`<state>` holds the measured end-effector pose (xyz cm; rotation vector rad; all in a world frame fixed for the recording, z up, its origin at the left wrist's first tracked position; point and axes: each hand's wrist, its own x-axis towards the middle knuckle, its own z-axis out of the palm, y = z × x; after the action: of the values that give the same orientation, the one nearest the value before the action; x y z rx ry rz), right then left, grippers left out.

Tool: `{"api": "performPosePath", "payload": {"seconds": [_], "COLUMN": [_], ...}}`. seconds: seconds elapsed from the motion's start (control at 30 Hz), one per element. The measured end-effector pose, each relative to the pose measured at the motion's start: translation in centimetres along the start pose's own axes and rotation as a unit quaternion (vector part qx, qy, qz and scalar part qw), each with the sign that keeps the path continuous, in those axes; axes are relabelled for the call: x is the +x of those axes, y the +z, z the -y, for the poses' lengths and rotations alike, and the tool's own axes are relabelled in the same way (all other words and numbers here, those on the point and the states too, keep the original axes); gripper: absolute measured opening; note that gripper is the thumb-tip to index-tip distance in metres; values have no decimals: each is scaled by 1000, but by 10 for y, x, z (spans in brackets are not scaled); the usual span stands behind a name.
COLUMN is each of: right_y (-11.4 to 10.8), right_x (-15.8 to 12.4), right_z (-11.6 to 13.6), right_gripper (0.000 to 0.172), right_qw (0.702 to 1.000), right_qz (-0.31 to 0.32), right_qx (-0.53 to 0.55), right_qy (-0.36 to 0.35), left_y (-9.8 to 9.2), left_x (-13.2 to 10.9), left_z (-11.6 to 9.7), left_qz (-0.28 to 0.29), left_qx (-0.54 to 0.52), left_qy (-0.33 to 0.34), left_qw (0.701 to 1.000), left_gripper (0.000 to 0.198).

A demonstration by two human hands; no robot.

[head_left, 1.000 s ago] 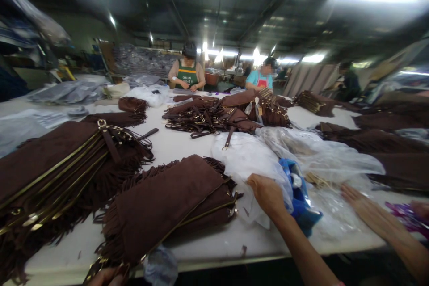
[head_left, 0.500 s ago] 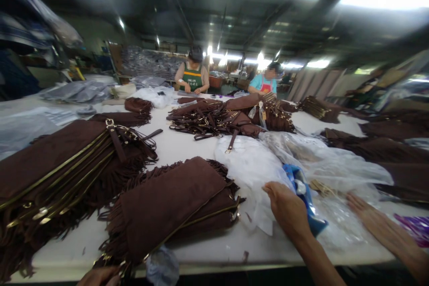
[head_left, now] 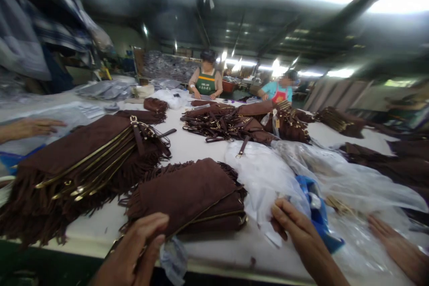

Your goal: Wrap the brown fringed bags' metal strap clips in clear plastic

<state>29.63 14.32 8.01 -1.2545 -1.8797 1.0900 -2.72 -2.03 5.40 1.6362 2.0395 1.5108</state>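
Observation:
A dark brown fringed pouch with gold zips tops a small stack near the table's front edge. My left hand is at the stack's front left corner, thumb and fingers apart, partly covering it. To the right, my right hand pinches the near edge of thin white sheets, which look like tissue paper. A brown wrist strap with a gold clasp lies on these sheets. At the table edge, a crumpled translucent piece hangs beside my left hand.
A larger pouch stack stands left; more pouches and straps lie mid-table. Right are clear plastic, a blue packet and another person's hand. Another hand enters left. Two people work across the table.
My left hand has risen from the bottom edge onto the pouch stack's near corner. My right hand stays at the white sheets' edge. Another person's hand has appeared at far left. The view has shifted.

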Motion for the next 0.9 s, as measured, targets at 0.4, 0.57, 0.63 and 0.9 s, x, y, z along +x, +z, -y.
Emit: {"api": "performPosePath", "payload": {"seconds": [0.4, 0.57, 0.63, 0.9], "right_y": [33, 37, 44, 57], "right_x": [7, 6, 8, 6], "right_z": [9, 12, 10, -10], "right_gripper": [37, 35, 35, 27], "right_qw": [986, 973, 975, 997], "right_qz": [128, 177, 175, 48], "right_qx": [102, 145, 133, -64], "right_qy": [17, 26, 24, -19], "left_y": [122, 116, 117, 133], "left_x": [51, 59, 59, 46], "left_z": [-57, -56, -54, -32], "left_qz": [261, 376, 406, 301], "left_qx": [-337, -453, -461, -340], "left_qy": [-30, -104, -124, -181], "left_qw": [904, 801, 780, 873], "left_gripper": [60, 56, 39, 11]}}
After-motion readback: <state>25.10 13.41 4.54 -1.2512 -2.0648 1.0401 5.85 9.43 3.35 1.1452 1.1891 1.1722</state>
